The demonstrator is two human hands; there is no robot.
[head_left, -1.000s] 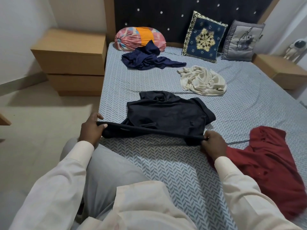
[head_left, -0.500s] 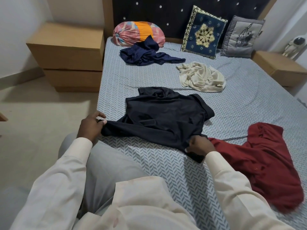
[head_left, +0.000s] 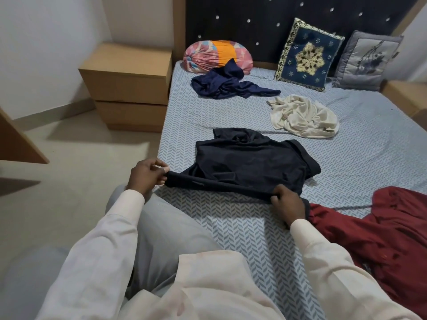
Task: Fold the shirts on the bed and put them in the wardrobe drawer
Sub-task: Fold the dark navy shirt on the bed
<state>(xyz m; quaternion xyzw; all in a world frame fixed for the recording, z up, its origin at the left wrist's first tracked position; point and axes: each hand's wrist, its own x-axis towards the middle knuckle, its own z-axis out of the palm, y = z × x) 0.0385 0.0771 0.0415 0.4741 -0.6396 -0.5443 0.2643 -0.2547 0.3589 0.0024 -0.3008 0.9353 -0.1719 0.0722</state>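
A black shirt point(head_left: 249, 162) lies on the bed point(head_left: 231, 222) in front of me. My left hand point(head_left: 145, 175) pinches its near hem at the left corner. My right hand point(head_left: 287, 205) grips the same hem further right, and the edge is stretched taut between them, lifted a little off the sheet. A red shirt point(head_left: 379, 236) lies crumpled beside my right arm. Further back lie a cream shirt point(head_left: 302, 116) and a navy shirt point(head_left: 226, 85), both bunched up. No wardrobe drawer is in view.
A wooden nightstand point(head_left: 129, 82) stands left of the bed, another point(head_left: 406, 95) at the right. A rolled bolster point(head_left: 215, 55) and two cushions point(head_left: 307, 56) lean on the dark headboard. A wooden panel edge point(head_left: 16, 144) juts in at far left over bare floor.
The hem sagged half a second ago when my right hand dropped to the sheet. Both hands have now lifted and pulled it taut again, with my right hand nearer the middle than before.
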